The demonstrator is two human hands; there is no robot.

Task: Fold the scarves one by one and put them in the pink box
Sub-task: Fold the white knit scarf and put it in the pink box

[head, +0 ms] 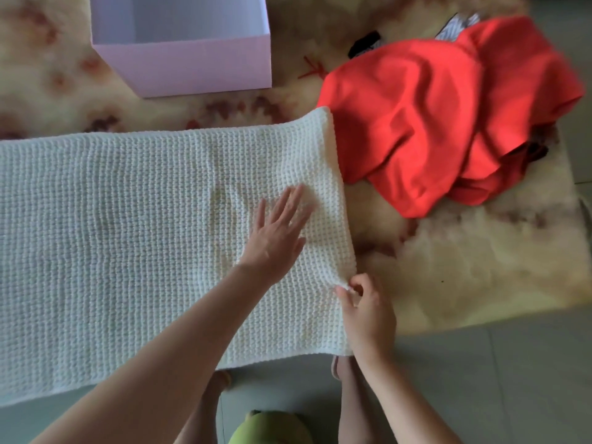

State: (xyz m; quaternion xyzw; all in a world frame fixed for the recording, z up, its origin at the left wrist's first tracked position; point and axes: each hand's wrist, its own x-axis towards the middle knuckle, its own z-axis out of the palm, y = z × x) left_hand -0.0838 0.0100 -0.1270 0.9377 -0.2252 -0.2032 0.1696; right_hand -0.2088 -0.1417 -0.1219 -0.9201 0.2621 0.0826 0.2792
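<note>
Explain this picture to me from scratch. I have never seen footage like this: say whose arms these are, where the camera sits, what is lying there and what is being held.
There is no machine here. A person wears a camera on the head, so the single picture looks down at their own two arms. The left hand lies flat, fingers spread, on a white knitted scarf that is spread out over a fluffy cream rug. The right hand pinches the scarf's right edge near its near corner. Beyond the scarf sits an open pink box; what shows of its inside is bare. To the right is a crumpled red scarf, with bits of striped and dark cloth peeking out behind it. The job is to fold the scarves into the box.
</note>
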